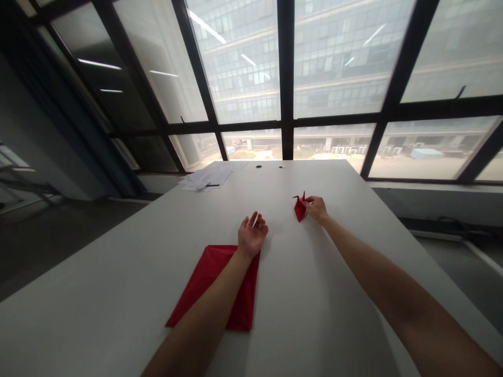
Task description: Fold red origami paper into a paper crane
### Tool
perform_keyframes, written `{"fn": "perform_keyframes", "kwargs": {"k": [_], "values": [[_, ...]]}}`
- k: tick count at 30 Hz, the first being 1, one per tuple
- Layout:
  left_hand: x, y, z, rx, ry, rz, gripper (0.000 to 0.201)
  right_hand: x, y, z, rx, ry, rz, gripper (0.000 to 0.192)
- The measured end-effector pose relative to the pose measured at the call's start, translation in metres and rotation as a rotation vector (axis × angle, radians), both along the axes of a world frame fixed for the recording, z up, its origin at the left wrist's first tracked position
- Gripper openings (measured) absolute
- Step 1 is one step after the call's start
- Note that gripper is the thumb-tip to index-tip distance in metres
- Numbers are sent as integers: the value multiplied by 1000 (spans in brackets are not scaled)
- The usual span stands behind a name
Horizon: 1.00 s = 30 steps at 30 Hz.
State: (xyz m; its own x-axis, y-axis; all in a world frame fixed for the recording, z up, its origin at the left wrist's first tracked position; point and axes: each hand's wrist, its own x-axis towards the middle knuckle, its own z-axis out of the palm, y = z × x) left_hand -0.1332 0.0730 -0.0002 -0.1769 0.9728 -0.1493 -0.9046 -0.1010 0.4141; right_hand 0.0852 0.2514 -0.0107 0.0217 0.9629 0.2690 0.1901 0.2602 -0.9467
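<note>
A stack of white papers (204, 178) is lying at the far left corner of the table (334, 293), well apart from the hands. Nearer, a red sheet (204, 277) is being kept flat under the left forearm. The left hand (251, 234) is being held palm up just past the sheet's far edge, fingers loosely spread and gripping nothing. To the right, a small folded red paper figure (299, 207) (apparently a crane) is being pinched by the right hand (316, 208) at one tip, so that it is propped on the table.
</note>
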Motion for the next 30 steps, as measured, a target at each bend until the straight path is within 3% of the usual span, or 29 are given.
{"fn": "perform_keyframes", "kwargs": {"k": [3, 7, 12, 15, 18, 21, 24, 27, 30], "values": [[0, -2, 9, -4, 210, 26, 26, -1, -17, 3, 24, 15, 88, 20], [9, 15, 25, 10, 406, -17, 17, 8, -56, 8, 37, 44, 224, 27], [38, 26, 22, 87, 640, -58, 32, 26, -104, 12, -5, -3, 355, 26], [51, 22, 16, 220, 1057, -109, 38, 27, -119, 11, -9, -6, 446, 23], [57, 18, 13, 319, 1355, -62, 27, 20, -125, 11, 19, 58, 494, 20], [57, 17, 12, 297, 1385, -14, 25, 17, -127, 12, 28, 144, 419, 19], [57, 16, 12, 226, 1259, 66, 27, 22, -125, 12, -10, 336, 280, 19], [57, 14, 13, 213, 1165, 42, 27, 27, -122, 11, -91, 554, 197, 18], [58, 13, 13, 201, 1142, -3, 27, 29, -120, 10, -183, 649, 205, 19]]}}
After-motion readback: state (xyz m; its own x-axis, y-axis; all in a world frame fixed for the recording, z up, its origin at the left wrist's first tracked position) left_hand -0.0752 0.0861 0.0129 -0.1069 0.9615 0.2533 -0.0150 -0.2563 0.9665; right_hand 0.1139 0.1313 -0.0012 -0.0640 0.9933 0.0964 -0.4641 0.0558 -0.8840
